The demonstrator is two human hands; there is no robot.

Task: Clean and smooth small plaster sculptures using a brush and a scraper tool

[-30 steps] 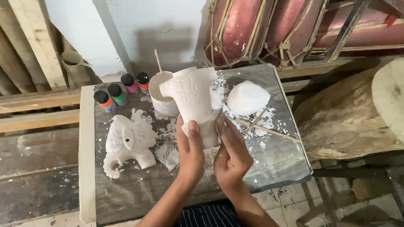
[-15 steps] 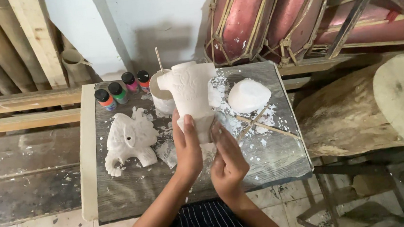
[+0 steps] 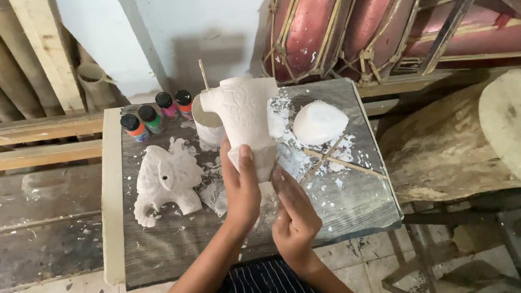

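My left hand (image 3: 241, 188) grips the lower end of a white plaster casting (image 3: 244, 113) shaped like a torso with carved relief, holding it upright above the dark wooden board (image 3: 339, 202). My right hand (image 3: 294, 215) is just below and to the right, fingers together, touching the casting's base. To the left of my hands a white plaster elephant figure (image 3: 167, 182) stands on the board. Behind the casting sits a white cup (image 3: 205, 127) with a stick in it.
Several small paint bottles (image 3: 156, 114) with black caps line the board's far left corner. A white plaster lump (image 3: 319, 122) and thin wooden sticks (image 3: 342, 162) lie at right amid white crumbs. A log stump (image 3: 495, 131) is at right, red drums (image 3: 350, 21) behind.
My hands and the casting have stayed nearly in place. My right hand has shifted slightly lower under the casting's base.
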